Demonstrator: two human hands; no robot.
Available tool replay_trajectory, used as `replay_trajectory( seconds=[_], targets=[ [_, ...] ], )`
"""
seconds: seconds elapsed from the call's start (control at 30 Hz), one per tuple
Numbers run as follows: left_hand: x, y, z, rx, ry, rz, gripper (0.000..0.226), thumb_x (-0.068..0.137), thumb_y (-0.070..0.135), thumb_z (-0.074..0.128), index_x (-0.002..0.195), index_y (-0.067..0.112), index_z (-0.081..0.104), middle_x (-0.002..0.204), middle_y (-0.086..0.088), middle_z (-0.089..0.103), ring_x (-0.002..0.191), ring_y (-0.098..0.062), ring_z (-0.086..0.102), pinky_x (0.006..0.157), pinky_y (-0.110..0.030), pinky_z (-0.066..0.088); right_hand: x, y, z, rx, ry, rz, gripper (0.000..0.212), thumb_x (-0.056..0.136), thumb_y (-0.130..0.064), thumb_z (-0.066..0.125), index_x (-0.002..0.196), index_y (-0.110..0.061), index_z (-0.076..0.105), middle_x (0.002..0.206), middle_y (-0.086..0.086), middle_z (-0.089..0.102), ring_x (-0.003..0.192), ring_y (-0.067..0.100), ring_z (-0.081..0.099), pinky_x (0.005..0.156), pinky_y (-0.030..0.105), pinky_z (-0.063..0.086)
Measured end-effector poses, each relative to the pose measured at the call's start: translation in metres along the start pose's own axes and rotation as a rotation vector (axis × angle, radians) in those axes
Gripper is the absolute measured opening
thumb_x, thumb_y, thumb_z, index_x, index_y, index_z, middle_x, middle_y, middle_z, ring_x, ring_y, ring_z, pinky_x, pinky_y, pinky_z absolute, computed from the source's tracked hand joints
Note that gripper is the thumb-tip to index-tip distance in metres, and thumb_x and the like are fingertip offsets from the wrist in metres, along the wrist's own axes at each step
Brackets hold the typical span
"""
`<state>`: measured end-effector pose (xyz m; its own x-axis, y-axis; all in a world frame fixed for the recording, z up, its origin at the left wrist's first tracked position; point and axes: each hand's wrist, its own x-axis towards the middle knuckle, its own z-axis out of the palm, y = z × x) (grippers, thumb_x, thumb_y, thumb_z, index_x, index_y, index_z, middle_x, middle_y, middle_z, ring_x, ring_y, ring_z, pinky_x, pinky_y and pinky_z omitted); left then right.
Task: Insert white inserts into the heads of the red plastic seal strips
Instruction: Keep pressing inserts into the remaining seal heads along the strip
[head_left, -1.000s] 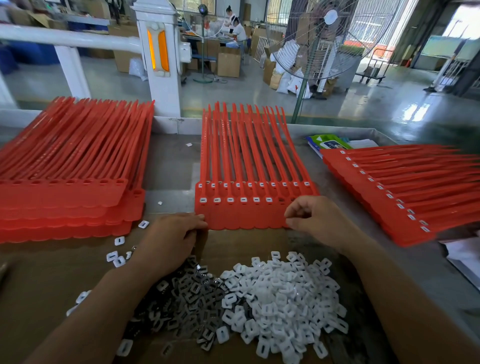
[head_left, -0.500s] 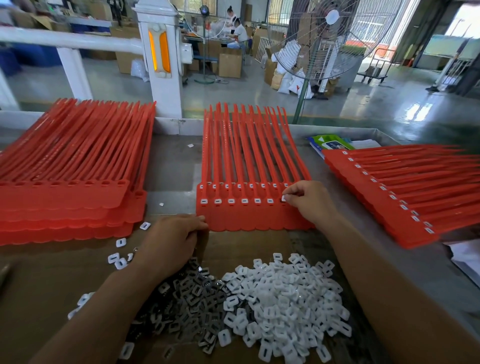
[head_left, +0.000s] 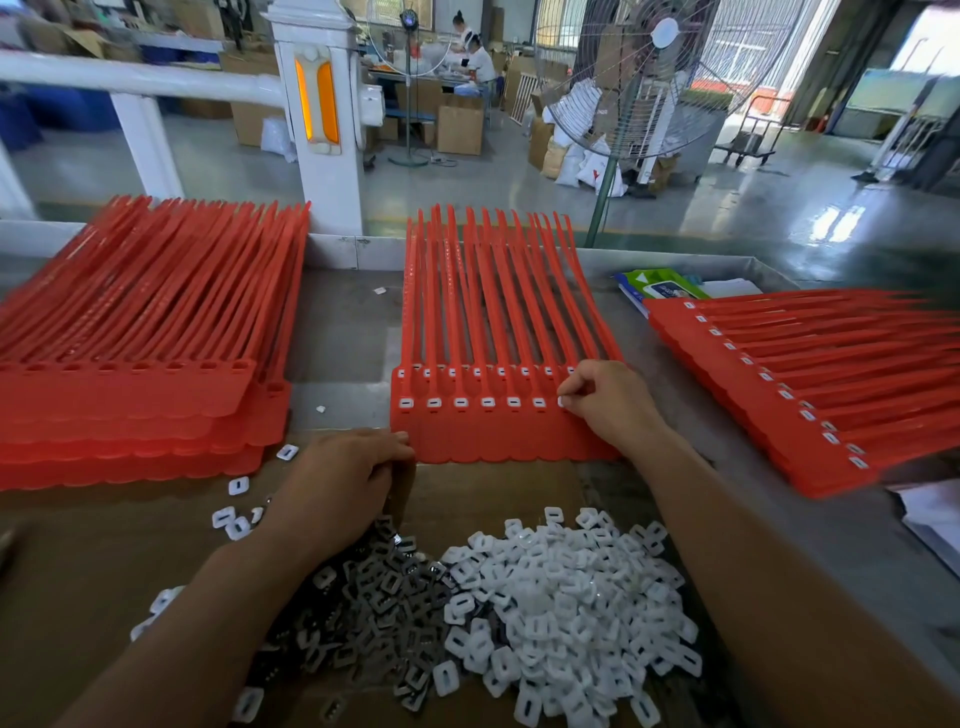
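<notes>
White on red: pinched a white insert (head_left: 562, 401) in fingertips of right hand (head_left: 613, 402), pressed at the next head of the middle sheet of red seal strips (head_left: 498, 434), just right of six seated ones. Rested left hand (head_left: 343, 478), fingers curled, against that sheet's near left corner, likely to stop sliding; could not tell whether palm held anything. Heaped loose inserts (head_left: 561, 597) close below on cardboard (head_left: 519, 483) for short reach, grey pieces (head_left: 374, 597) beside. Stacked unfilled sheets (head_left: 130, 405) left, filled sheets (head_left: 779, 415) right on the tabletop (head_left: 348, 332).
</notes>
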<state>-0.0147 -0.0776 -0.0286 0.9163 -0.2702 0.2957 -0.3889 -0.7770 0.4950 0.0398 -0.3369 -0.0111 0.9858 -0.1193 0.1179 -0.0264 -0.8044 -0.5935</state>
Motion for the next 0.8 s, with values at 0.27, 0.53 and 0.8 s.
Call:
replay_trajectory(
  seconds=[0.27,0.53,0.8],
  targets=[
    [0.000,0.000,-0.001,-0.005,-0.004,0.009,0.032,0.081,-0.005,0.053,0.103,0.011,0.069,0.119,-0.001,0.062,0.112,-0.014,0.056,0.096,-0.017,0.030,0.007,-0.004,-0.003,0.044,-0.022,0.114,0.025,0.073,-0.011,0.073,0.070,-0.028,0.055,0.094,-0.003,0.063,0.093,0.014,0.057,0.085,0.032,0.047],
    [-0.003,0.000,0.000,-0.012,0.010,0.004,0.032,0.083,-0.004,0.053,0.105,0.014,0.068,0.120,0.001,0.061,0.113,-0.010,0.054,0.095,-0.012,0.028,0.015,-0.008,-0.003,0.052,-0.035,0.211,0.026,0.068,-0.008,0.077,0.065,-0.025,0.057,0.097,0.000,0.066,0.097,0.016,0.058,0.087,0.033,0.046],
    [-0.001,-0.001,0.000,-0.007,0.007,0.012,0.032,0.083,-0.002,0.053,0.106,0.014,0.068,0.121,0.002,0.060,0.113,-0.010,0.054,0.095,-0.012,0.027,0.013,-0.006,-0.001,0.042,-0.020,0.194,0.025,0.072,-0.012,0.074,0.068,-0.027,0.055,0.095,-0.005,0.059,0.095,0.013,0.052,0.087,0.034,0.046]
  ],
)
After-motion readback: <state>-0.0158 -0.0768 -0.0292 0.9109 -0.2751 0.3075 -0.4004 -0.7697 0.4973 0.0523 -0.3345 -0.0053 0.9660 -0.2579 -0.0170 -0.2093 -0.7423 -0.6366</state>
